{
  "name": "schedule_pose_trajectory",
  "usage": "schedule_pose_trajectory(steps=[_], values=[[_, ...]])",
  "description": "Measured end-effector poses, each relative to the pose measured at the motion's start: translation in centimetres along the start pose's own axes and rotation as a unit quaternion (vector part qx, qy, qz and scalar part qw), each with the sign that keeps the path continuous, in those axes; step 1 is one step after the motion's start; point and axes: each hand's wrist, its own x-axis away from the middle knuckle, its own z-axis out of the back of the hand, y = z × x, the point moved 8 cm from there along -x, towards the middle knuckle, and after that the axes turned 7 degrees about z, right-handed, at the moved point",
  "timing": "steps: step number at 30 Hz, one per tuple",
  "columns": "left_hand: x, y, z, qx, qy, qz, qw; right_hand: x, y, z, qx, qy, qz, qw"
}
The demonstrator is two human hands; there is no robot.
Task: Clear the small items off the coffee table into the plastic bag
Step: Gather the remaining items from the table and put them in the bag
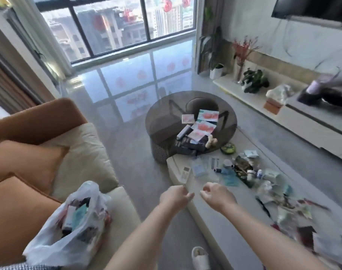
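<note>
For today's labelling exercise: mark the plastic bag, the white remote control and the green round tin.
plastic bag [49, 238], head view, on its white front wall.
white remote control [185, 171], head view, mid-body.
green round tin [227, 148], head view, centre of its lid.

Daylit living room. Far wall: tall dark-framed window [115, 28] onto high-rise blocks, red decals on the glass. Glossy pale floor [131, 78] mirroring the panes. Near left: cream sofa [84, 158] with orange cushions [20, 162]. Right: low white media unit [294, 115] bearing potted plants [255, 80], marble-look wall [294, 41] above, dark screen [312, 8] at top right.
</note>
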Motion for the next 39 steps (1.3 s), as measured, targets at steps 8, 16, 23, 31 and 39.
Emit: schedule_pose_trajectory(steps=[8, 16, 23, 31, 39], values=[[3.9, 10.3, -8.2, -0.089, -0.054, -0.089, 0.991, 9.5, 12.6, 0.5, -0.053, 0.03, -0.12, 0.991], [9.4, 20.3, -18.7, -0.134, -0.08, -0.135, 0.979, 19.6, 25.2, 0.6, -0.096, 0.056, -0.182, 0.977], [14.1, 26.5, -29.5, -0.124, -0.113, -0.147, 0.975, 28.3, 36.0, -1.9, -0.129, 0.05, -0.246, 0.959], [16.7, 29.4, -40.2, -0.181, -0.165, -0.162, 0.956, 37.1, 46.5, -7.8, -0.209, 0.05, -0.36, 0.908], [16.2, 30.3, -50.1, -0.213, -0.23, -0.168, 0.935, 42.0, 52.4, -15.4, -0.316, 0.083, -0.465, 0.823]])
